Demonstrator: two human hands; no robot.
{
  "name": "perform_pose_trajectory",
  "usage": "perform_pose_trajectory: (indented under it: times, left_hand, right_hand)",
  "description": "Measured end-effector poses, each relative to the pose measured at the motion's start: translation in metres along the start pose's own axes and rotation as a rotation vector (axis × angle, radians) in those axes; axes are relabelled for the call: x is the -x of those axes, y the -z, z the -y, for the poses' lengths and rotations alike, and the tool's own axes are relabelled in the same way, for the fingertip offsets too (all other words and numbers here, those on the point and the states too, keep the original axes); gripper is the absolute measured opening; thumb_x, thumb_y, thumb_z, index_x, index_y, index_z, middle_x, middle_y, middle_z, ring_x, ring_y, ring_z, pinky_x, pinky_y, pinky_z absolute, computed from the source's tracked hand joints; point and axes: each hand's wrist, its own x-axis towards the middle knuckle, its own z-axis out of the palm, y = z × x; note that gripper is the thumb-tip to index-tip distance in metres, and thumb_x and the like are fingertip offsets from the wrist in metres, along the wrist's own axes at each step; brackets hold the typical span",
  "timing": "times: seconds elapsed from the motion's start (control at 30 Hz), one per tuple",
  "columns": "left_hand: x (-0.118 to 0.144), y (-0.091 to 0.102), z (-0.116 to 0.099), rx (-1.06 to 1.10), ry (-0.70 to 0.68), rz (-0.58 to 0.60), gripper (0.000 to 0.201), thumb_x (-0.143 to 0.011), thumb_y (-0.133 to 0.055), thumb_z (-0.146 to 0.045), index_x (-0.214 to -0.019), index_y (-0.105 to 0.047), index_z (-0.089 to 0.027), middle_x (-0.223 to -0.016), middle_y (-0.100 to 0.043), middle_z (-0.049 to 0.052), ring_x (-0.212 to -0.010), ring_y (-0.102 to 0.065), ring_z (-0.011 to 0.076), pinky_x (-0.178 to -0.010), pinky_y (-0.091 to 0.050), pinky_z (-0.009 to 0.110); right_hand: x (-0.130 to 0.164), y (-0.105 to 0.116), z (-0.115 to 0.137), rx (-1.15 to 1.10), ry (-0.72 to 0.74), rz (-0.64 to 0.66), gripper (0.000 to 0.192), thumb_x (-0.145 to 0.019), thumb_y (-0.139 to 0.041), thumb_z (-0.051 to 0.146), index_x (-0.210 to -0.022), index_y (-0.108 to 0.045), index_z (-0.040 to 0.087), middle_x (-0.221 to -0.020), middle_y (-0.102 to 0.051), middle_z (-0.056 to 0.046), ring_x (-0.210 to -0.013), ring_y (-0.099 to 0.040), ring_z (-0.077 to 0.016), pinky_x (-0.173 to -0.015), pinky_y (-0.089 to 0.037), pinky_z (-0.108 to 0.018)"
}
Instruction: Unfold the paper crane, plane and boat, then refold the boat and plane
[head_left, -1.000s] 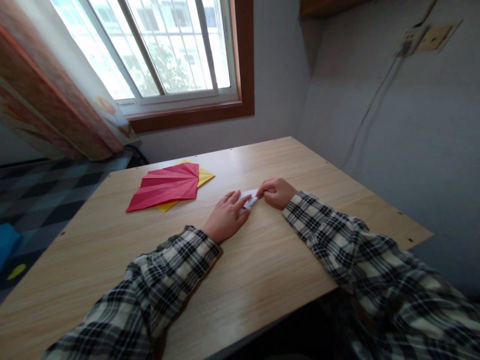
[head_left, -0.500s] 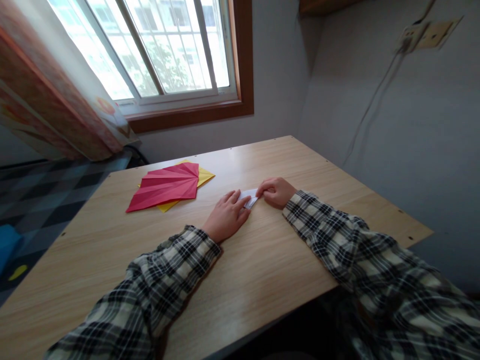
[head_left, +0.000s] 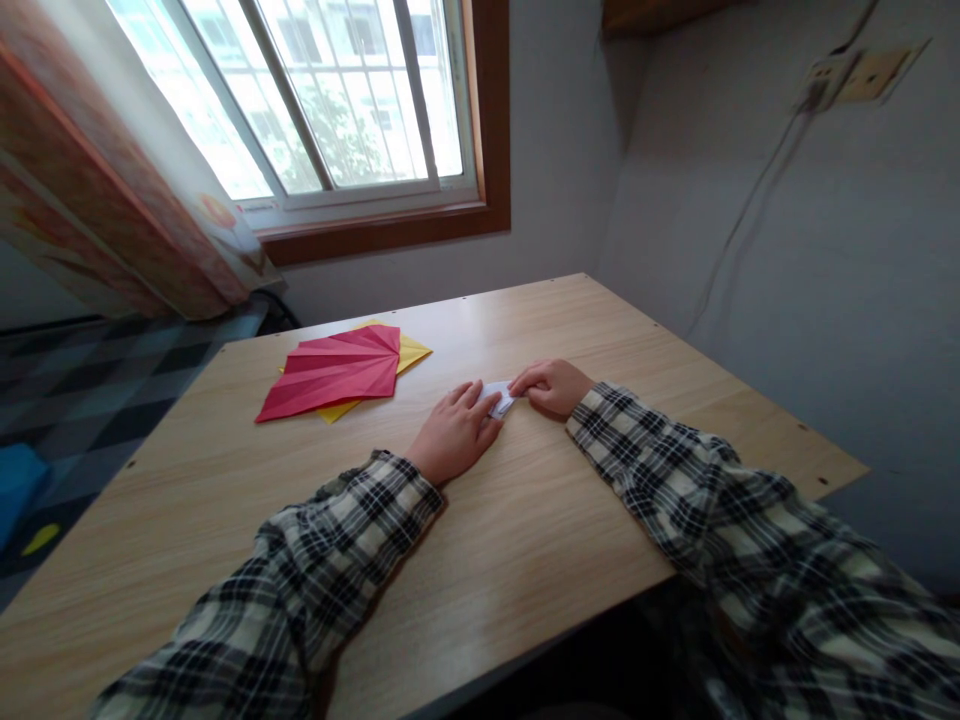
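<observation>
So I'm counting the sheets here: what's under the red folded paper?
Under the red folded paper lies a yellow sheet, its edges showing along the right and near sides. Most of it is covered, so any further sheets beneath cannot be seen.
</observation>
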Motion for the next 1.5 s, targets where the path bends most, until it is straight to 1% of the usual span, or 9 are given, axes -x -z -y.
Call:
perform_pose_trajectory:
  times: [0.23,0.4,0.57,0.77,0.93,1.1,1.23,1.33,1.5]
  left_hand:
    - [0.0002,-0.0005,0.0004,-0.019,0.008,0.016,0.047,-0.101,-0.04,-0.041,-0.137,-0.055,-0.015,-0.146,-0.05,0.017,-0.137,-0.045,0.031,-0.114,-0.038,0.047]
    - [0.0005,-0.0017,0.0012,0.011,0.003,-0.011,0.046,-0.1,-0.041,-0.042,-0.136,-0.055,-0.016,-0.144,-0.052,0.017,-0.137,-0.045,0.0301,-0.114,-0.038,0.047]
    - [0.0006,-0.0027,0.0019,0.022,-0.012,-0.021,0.046,-0.1,-0.04,-0.042,-0.135,-0.056,-0.016,-0.143,-0.053,0.017,-0.137,-0.045,0.0299,-0.113,-0.039,0.048]
    - [0.0009,-0.0019,0.0016,0.031,-0.006,-0.026,0.045,-0.1,-0.042,-0.04,-0.134,-0.056,-0.016,-0.142,-0.054,0.017,-0.135,-0.046,0.0306,-0.112,-0.039,0.048]
    - [0.0013,-0.0034,0.0027,0.026,-0.011,-0.039,0.044,-0.099,-0.042,-0.04,-0.134,-0.056,-0.017,-0.142,-0.054,0.015,-0.135,-0.046,0.0296,-0.113,-0.039,0.047]
    - [0.0012,-0.0031,0.0035,0.05,-0.005,-0.041,0.044,-0.1,-0.042,-0.041,-0.134,-0.057,-0.018,-0.143,-0.054,0.015,-0.135,-0.046,0.0294,-0.113,-0.039,0.048]
    - [0.0007,-0.0022,0.0028,0.055,-0.01,-0.043,0.044,-0.101,-0.041,-0.04,-0.133,-0.058,-0.017,-0.142,-0.055,0.016,-0.135,-0.047,0.03,-0.113,-0.039,0.048]
    - [0.0005,-0.0026,0.0026,0.064,0.0,-0.042,0.043,-0.1,-0.042,-0.04,-0.134,-0.058,-0.018,-0.144,-0.054,0.015,-0.135,-0.046,0.0301,-0.113,-0.039,0.05]
    - [0.0006,-0.0041,0.003,0.065,0.003,-0.052,0.042,-0.1,-0.042,-0.039,-0.133,-0.058,-0.019,-0.143,-0.054,0.014,-0.135,-0.047,0.0298,-0.112,-0.04,0.05]
  right_hand:
    - [-0.0013,0.0006,0.0019,0.029,0.027,0.04,0.037,-0.073,-0.054,0.004,-0.09,-0.081,0.024,-0.101,-0.078,-0.001,-0.098,-0.07,-0.0167,-0.096,-0.052,-0.03]
    - [-0.0016,-0.0029,0.0008,0.012,0.086,0.043,0.038,-0.076,-0.054,0.004,-0.092,-0.081,0.025,-0.102,-0.076,-0.004,-0.094,-0.068,-0.0167,-0.095,-0.052,-0.032]
    - [0.0001,-0.005,-0.0001,0.003,0.084,0.055,0.041,-0.077,-0.053,0.002,-0.093,-0.081,0.028,-0.105,-0.074,-0.003,-0.096,-0.066,-0.0155,-0.098,-0.05,-0.032]
    - [0.0028,-0.0055,0.0014,0.004,0.103,0.034,0.041,-0.077,-0.053,0.003,-0.093,-0.081,0.027,-0.106,-0.072,-0.005,-0.095,-0.066,-0.0165,-0.095,-0.051,-0.032]
    - [0.0031,-0.0057,-0.0007,0.016,0.144,0.057,0.043,-0.076,-0.053,0.002,-0.093,-0.081,0.029,-0.11,-0.072,-0.003,-0.096,-0.065,-0.0154,-0.097,-0.049,-0.031]
    - [0.0029,-0.0042,0.0024,0.016,0.109,0.077,0.043,-0.076,-0.053,0.002,-0.092,-0.081,0.031,-0.111,-0.073,-0.001,-0.098,-0.066,-0.0153,-0.1,-0.048,-0.032]
    - [0.0019,-0.0021,0.0056,-0.026,0.065,0.046,0.038,-0.076,-0.054,0.003,-0.089,-0.081,0.026,-0.105,-0.075,-0.003,-0.096,-0.067,-0.016,-0.097,-0.05,-0.031]
    - [0.0,-0.0013,0.0051,0.01,0.039,0.001,0.037,-0.077,-0.054,0.004,-0.098,-0.079,0.021,-0.103,-0.075,-0.006,-0.097,-0.066,-0.0182,-0.095,-0.05,-0.033]
    - [-0.0014,-0.0048,0.0037,0.152,0.036,-0.042,0.037,-0.087,-0.053,0.012,-0.118,-0.072,0.015,-0.118,-0.071,-0.012,-0.111,-0.061,-0.0226,-0.103,-0.045,-0.04]
